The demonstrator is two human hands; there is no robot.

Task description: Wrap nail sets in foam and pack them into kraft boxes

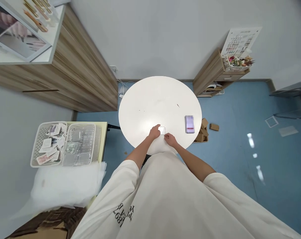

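Small clear case (162,130) sits near the near edge of the white table (155,89). Your left hand (154,132) holds its left end; your right hand (170,139) is narrow at its right near corner, grip unconfirmed. Handling appears in hand; further movement calls for steadiness. Phone (189,124), towards right edge, leaves the case unobstructed.

- White round table (159,91), center frame, smooth top
- Phone-like slab (189,124), screen partly pixelated, right side of top, upright in frame
- Small clear case (162,130), lower middle, near table edge; resting or slightly raised, can't tell
- Tiny reddish-brown bit (178,105), right of center
- Two dark specks (139,110), left of center
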